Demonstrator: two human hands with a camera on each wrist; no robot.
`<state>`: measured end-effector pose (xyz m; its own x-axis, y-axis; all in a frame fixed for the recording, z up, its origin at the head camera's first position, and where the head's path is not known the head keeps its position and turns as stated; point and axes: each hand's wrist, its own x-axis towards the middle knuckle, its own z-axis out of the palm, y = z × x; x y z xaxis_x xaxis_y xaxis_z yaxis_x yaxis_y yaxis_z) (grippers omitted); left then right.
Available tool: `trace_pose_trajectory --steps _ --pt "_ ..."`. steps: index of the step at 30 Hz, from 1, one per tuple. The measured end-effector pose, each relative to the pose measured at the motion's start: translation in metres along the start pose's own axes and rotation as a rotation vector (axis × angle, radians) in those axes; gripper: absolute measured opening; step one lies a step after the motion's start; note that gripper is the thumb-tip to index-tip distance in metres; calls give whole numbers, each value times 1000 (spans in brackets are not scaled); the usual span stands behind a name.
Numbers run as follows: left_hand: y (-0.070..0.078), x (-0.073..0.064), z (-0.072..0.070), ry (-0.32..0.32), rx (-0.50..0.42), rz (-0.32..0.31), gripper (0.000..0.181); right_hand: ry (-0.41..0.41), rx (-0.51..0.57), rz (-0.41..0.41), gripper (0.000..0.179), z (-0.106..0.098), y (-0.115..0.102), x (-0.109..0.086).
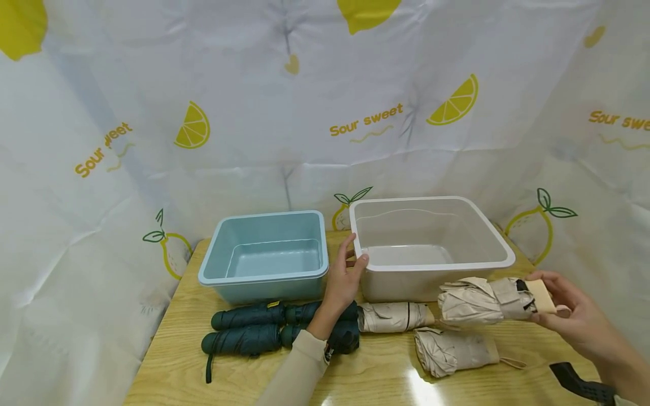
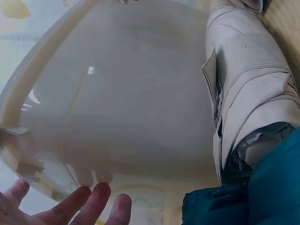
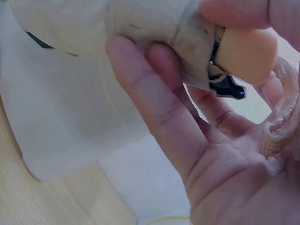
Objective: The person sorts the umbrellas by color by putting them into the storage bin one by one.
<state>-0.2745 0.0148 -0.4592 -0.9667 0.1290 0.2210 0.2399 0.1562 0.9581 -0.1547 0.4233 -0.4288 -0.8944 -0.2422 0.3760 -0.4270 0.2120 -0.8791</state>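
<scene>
My right hand (image 1: 579, 316) grips a folded beige umbrella (image 1: 479, 300) by its pale handle end, raised in front of the white bin (image 1: 406, 287). In the right wrist view, fingers and thumb lie around the umbrella's cloth (image 3: 154, 23) and handle, with a cord loop (image 3: 283, 98) at the palm. My left hand (image 1: 342, 282) touches the bin's left side near the front corner, its fingertips on the outer wall (image 2: 140, 117) in the left wrist view. Two more folded beige umbrellas, a back one (image 1: 391, 317) and a front one (image 1: 454, 351), lie on the table before the bin.
A light blue bin (image 1: 269, 287) stands left of the white one. Several folded dark green umbrellas (image 1: 249, 340) lie in front of it, partly behind my left forearm. A lemon-print sheet (image 1: 254, 84) hangs behind the wooden table (image 1: 167, 361).
</scene>
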Motion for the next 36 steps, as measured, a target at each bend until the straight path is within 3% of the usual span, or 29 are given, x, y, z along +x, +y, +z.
trace_pose_trajectory --steps 10,16,26,36 --pt "0 -1 0 -7 -12 -1 57 -47 236 -67 71 5 -4 7" --pt "-3 0 1 -5 -18 12 55 -60 285 -104 71 6 -10 14" --pt "-2 0 1 -2 -26 17 56 -170 426 -172 73 8 -16 25" --pt "-3 1 1 -8 -12 33 57 -224 552 -201 75 7 -23 41"
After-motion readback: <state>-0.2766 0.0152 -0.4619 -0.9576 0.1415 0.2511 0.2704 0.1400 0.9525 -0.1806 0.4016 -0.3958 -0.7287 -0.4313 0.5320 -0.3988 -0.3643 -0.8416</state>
